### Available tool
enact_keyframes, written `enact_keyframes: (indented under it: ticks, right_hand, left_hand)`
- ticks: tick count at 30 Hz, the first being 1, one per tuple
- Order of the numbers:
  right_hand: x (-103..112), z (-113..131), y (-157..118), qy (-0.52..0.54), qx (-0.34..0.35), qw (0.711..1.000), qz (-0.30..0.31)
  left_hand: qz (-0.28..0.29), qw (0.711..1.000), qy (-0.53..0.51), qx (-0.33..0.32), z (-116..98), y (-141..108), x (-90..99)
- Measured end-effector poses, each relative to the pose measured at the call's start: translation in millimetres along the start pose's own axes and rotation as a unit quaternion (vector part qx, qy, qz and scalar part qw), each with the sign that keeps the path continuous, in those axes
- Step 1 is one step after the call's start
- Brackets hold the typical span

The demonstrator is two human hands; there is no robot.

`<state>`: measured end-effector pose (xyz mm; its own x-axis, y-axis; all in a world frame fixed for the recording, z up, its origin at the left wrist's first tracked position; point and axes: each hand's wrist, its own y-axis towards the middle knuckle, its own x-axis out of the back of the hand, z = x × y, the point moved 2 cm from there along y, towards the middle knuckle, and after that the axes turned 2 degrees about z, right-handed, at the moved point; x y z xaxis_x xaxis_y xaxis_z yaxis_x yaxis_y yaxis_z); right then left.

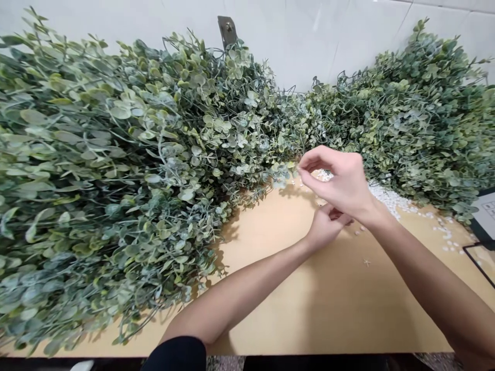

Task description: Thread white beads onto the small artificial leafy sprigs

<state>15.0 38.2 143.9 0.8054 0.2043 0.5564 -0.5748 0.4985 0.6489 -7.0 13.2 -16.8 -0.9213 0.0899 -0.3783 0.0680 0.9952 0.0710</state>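
My right hand (340, 180) is raised over the table, thumb and forefinger pinched together. A leafy green sprig (281, 172) meets its fingertips; whether they grip it or only touch it, I cannot tell. Just below and partly behind it, my left hand (328, 224) is closed with curled fingers, and anything inside is hidden. Small white pieces (390, 198) lie in a loose heap behind and right of both hands. One tiny white star-shaped piece (367, 262) rests on the tabletop nearer to me.
A large pile of leafy green stems (127, 154) covers the left of the wooden table (266, 288). Another pile (410, 123) fills the back right. Behind stands a pale wall (309, 36) with a metal bracket (227, 31). A dark-edged box (485, 214) sits at the right edge.
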Motion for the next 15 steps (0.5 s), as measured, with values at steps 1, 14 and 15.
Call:
enact_keyframes:
  ticks: [1,14,15]
  right_hand:
    - [9.8,2.6,-2.4,0.022,-0.015,0.999,-0.021]
    - [85.4,-62.5,-89.1,0.257,-0.216,0.918,-0.211]
    - [85.1,-72.0,-98.1,0.268,-0.232,0.907,-0.227]
  left_hand:
    - [0.002,1.0,-0.014,0.006,-0.3,0.5,-0.9]
    - [-0.116,0.987,-0.11,-0.018,-4.6,-0.1,2.6]
    - [-0.13,0.985,-0.115,-0.019,-7.2,-0.9,2.5]
